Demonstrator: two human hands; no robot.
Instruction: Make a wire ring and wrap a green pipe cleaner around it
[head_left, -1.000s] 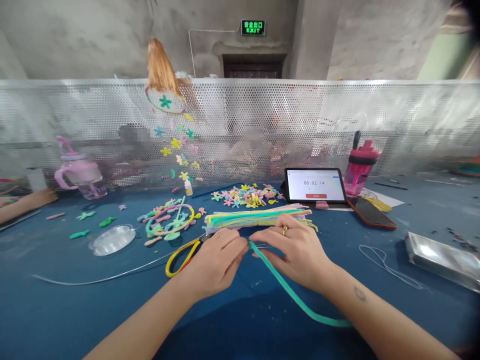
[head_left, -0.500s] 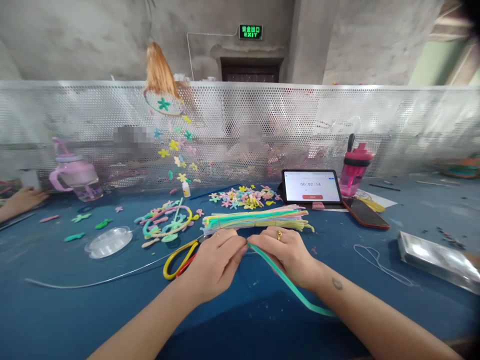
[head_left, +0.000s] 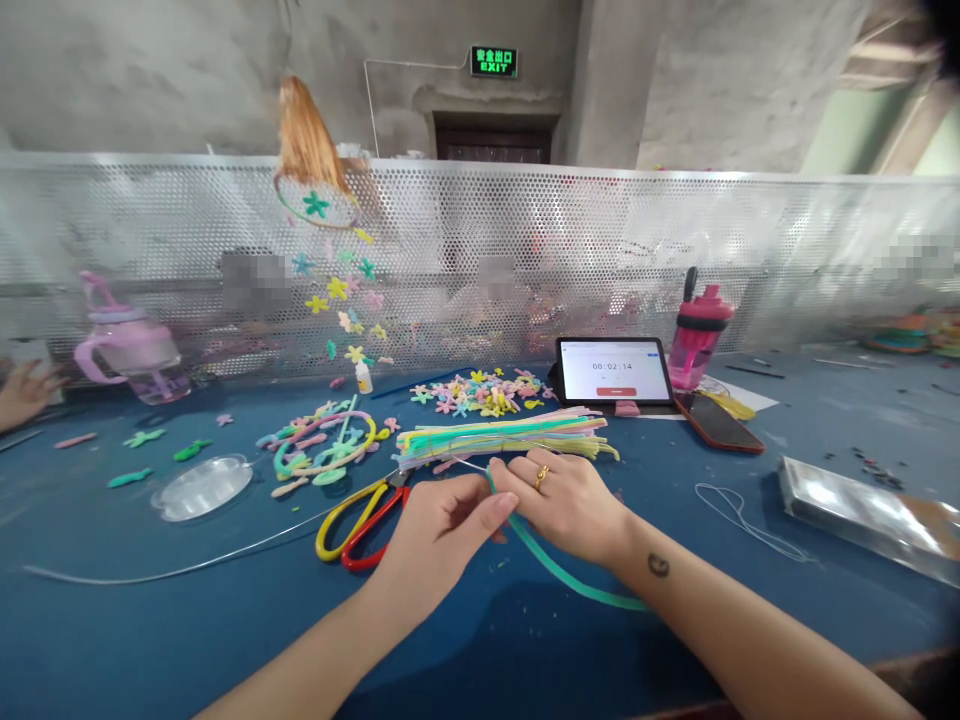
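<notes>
Both hands (head_left: pixel 499 515) pinch green pipe cleaner (head_left: pixel 559 572), near bundle (head_left: pixel 502 440).

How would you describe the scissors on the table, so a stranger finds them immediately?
On the blue table, look just left of the left hand. The scissors lie flat there, the only thing with yellow and red loop handles.

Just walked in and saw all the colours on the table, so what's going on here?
A person is working a teal pipe cleaner between both hands: the left hand and the ringed right hand pinch it at one end, the rest trailing under the right forearm. Just beyond lie a bundle of pastel pipe cleaners, yellow-and-red scissors and small pipe-cleaner flowers. A tablet shows a timer.
</notes>
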